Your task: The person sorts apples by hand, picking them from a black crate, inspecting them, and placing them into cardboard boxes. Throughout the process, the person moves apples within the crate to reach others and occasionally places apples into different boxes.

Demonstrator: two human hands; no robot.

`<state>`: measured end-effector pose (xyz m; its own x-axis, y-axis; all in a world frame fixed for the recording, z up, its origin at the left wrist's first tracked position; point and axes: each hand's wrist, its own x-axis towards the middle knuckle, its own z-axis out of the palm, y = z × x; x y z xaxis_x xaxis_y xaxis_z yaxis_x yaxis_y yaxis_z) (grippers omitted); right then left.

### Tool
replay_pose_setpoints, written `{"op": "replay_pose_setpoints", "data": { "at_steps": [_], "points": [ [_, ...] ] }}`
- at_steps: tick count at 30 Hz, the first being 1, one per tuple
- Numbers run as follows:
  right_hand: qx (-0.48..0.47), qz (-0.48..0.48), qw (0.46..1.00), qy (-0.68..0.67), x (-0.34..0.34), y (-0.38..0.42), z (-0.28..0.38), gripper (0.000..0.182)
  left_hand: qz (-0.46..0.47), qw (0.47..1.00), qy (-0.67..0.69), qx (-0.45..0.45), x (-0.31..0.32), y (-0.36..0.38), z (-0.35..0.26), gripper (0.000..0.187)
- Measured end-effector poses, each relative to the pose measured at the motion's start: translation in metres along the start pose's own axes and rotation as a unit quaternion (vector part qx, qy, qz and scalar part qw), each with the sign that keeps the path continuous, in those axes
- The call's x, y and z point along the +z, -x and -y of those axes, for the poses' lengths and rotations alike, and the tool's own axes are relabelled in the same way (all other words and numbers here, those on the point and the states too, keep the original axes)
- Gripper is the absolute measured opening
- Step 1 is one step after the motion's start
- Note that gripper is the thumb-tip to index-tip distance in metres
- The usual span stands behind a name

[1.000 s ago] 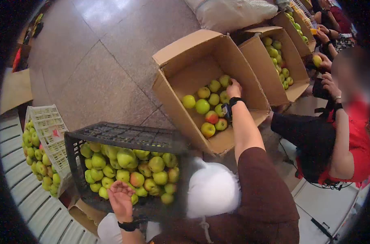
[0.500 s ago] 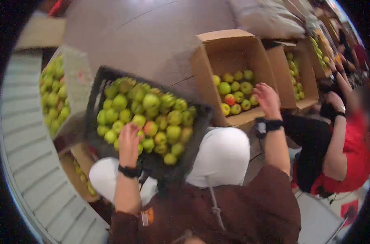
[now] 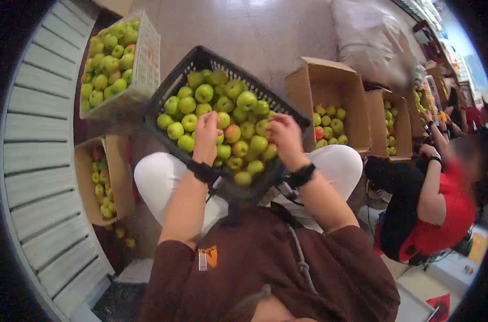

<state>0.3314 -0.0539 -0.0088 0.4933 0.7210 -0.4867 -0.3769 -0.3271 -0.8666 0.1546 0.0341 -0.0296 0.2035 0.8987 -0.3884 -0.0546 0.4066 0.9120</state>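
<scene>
A black crate (image 3: 196,58) full of green apples, a few of them reddish, sits tilted in front of my knees. My left hand (image 3: 206,137) is over the apples near the crate's front left, its fingers bent down among them; what they hold, if anything, is hidden. At the crate's right side my right hand (image 3: 286,138) has curled fingers against the apples, and whether one is gripped cannot be made out. Dark bands circle both wrists.
An open cardboard box (image 3: 330,80) with apples stands to the right, with another box (image 3: 375,112) beyond it. A white crate (image 3: 153,51) and a cardboard box (image 3: 120,172) of apples are at left. A person in red (image 3: 450,204) sits at right.
My right hand has moved left from the cardboard box to the black crate. My left hand remains over the crate's apples. The view has shifted, showing more of the left side.
</scene>
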Motion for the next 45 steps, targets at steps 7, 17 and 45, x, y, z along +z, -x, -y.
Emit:
{"op": "replay_pose_setpoints", "data": {
  "at_steps": [7, 17, 45],
  "points": [
    [-0.159, -0.128, 0.717, 0.666, 0.007, -0.075, -0.099, 0.023, 0.110, 0.992, -0.039, 0.056, -0.021, 0.011, 0.000, 0.026],
    [-0.022, -0.061, 0.888, 0.456, 0.007, -0.068, -0.064, 0.043, 0.128, 0.988, -0.050, 0.076, -0.032, 0.020, -0.009, 0.017],
    [-0.407, 0.101, 0.853, 0.310, 0.044, 0.044, -0.002, 0.065, 0.225, 0.963, 0.139, -0.060, 0.007, 0.052, -0.029, 0.029]
  ]
}}
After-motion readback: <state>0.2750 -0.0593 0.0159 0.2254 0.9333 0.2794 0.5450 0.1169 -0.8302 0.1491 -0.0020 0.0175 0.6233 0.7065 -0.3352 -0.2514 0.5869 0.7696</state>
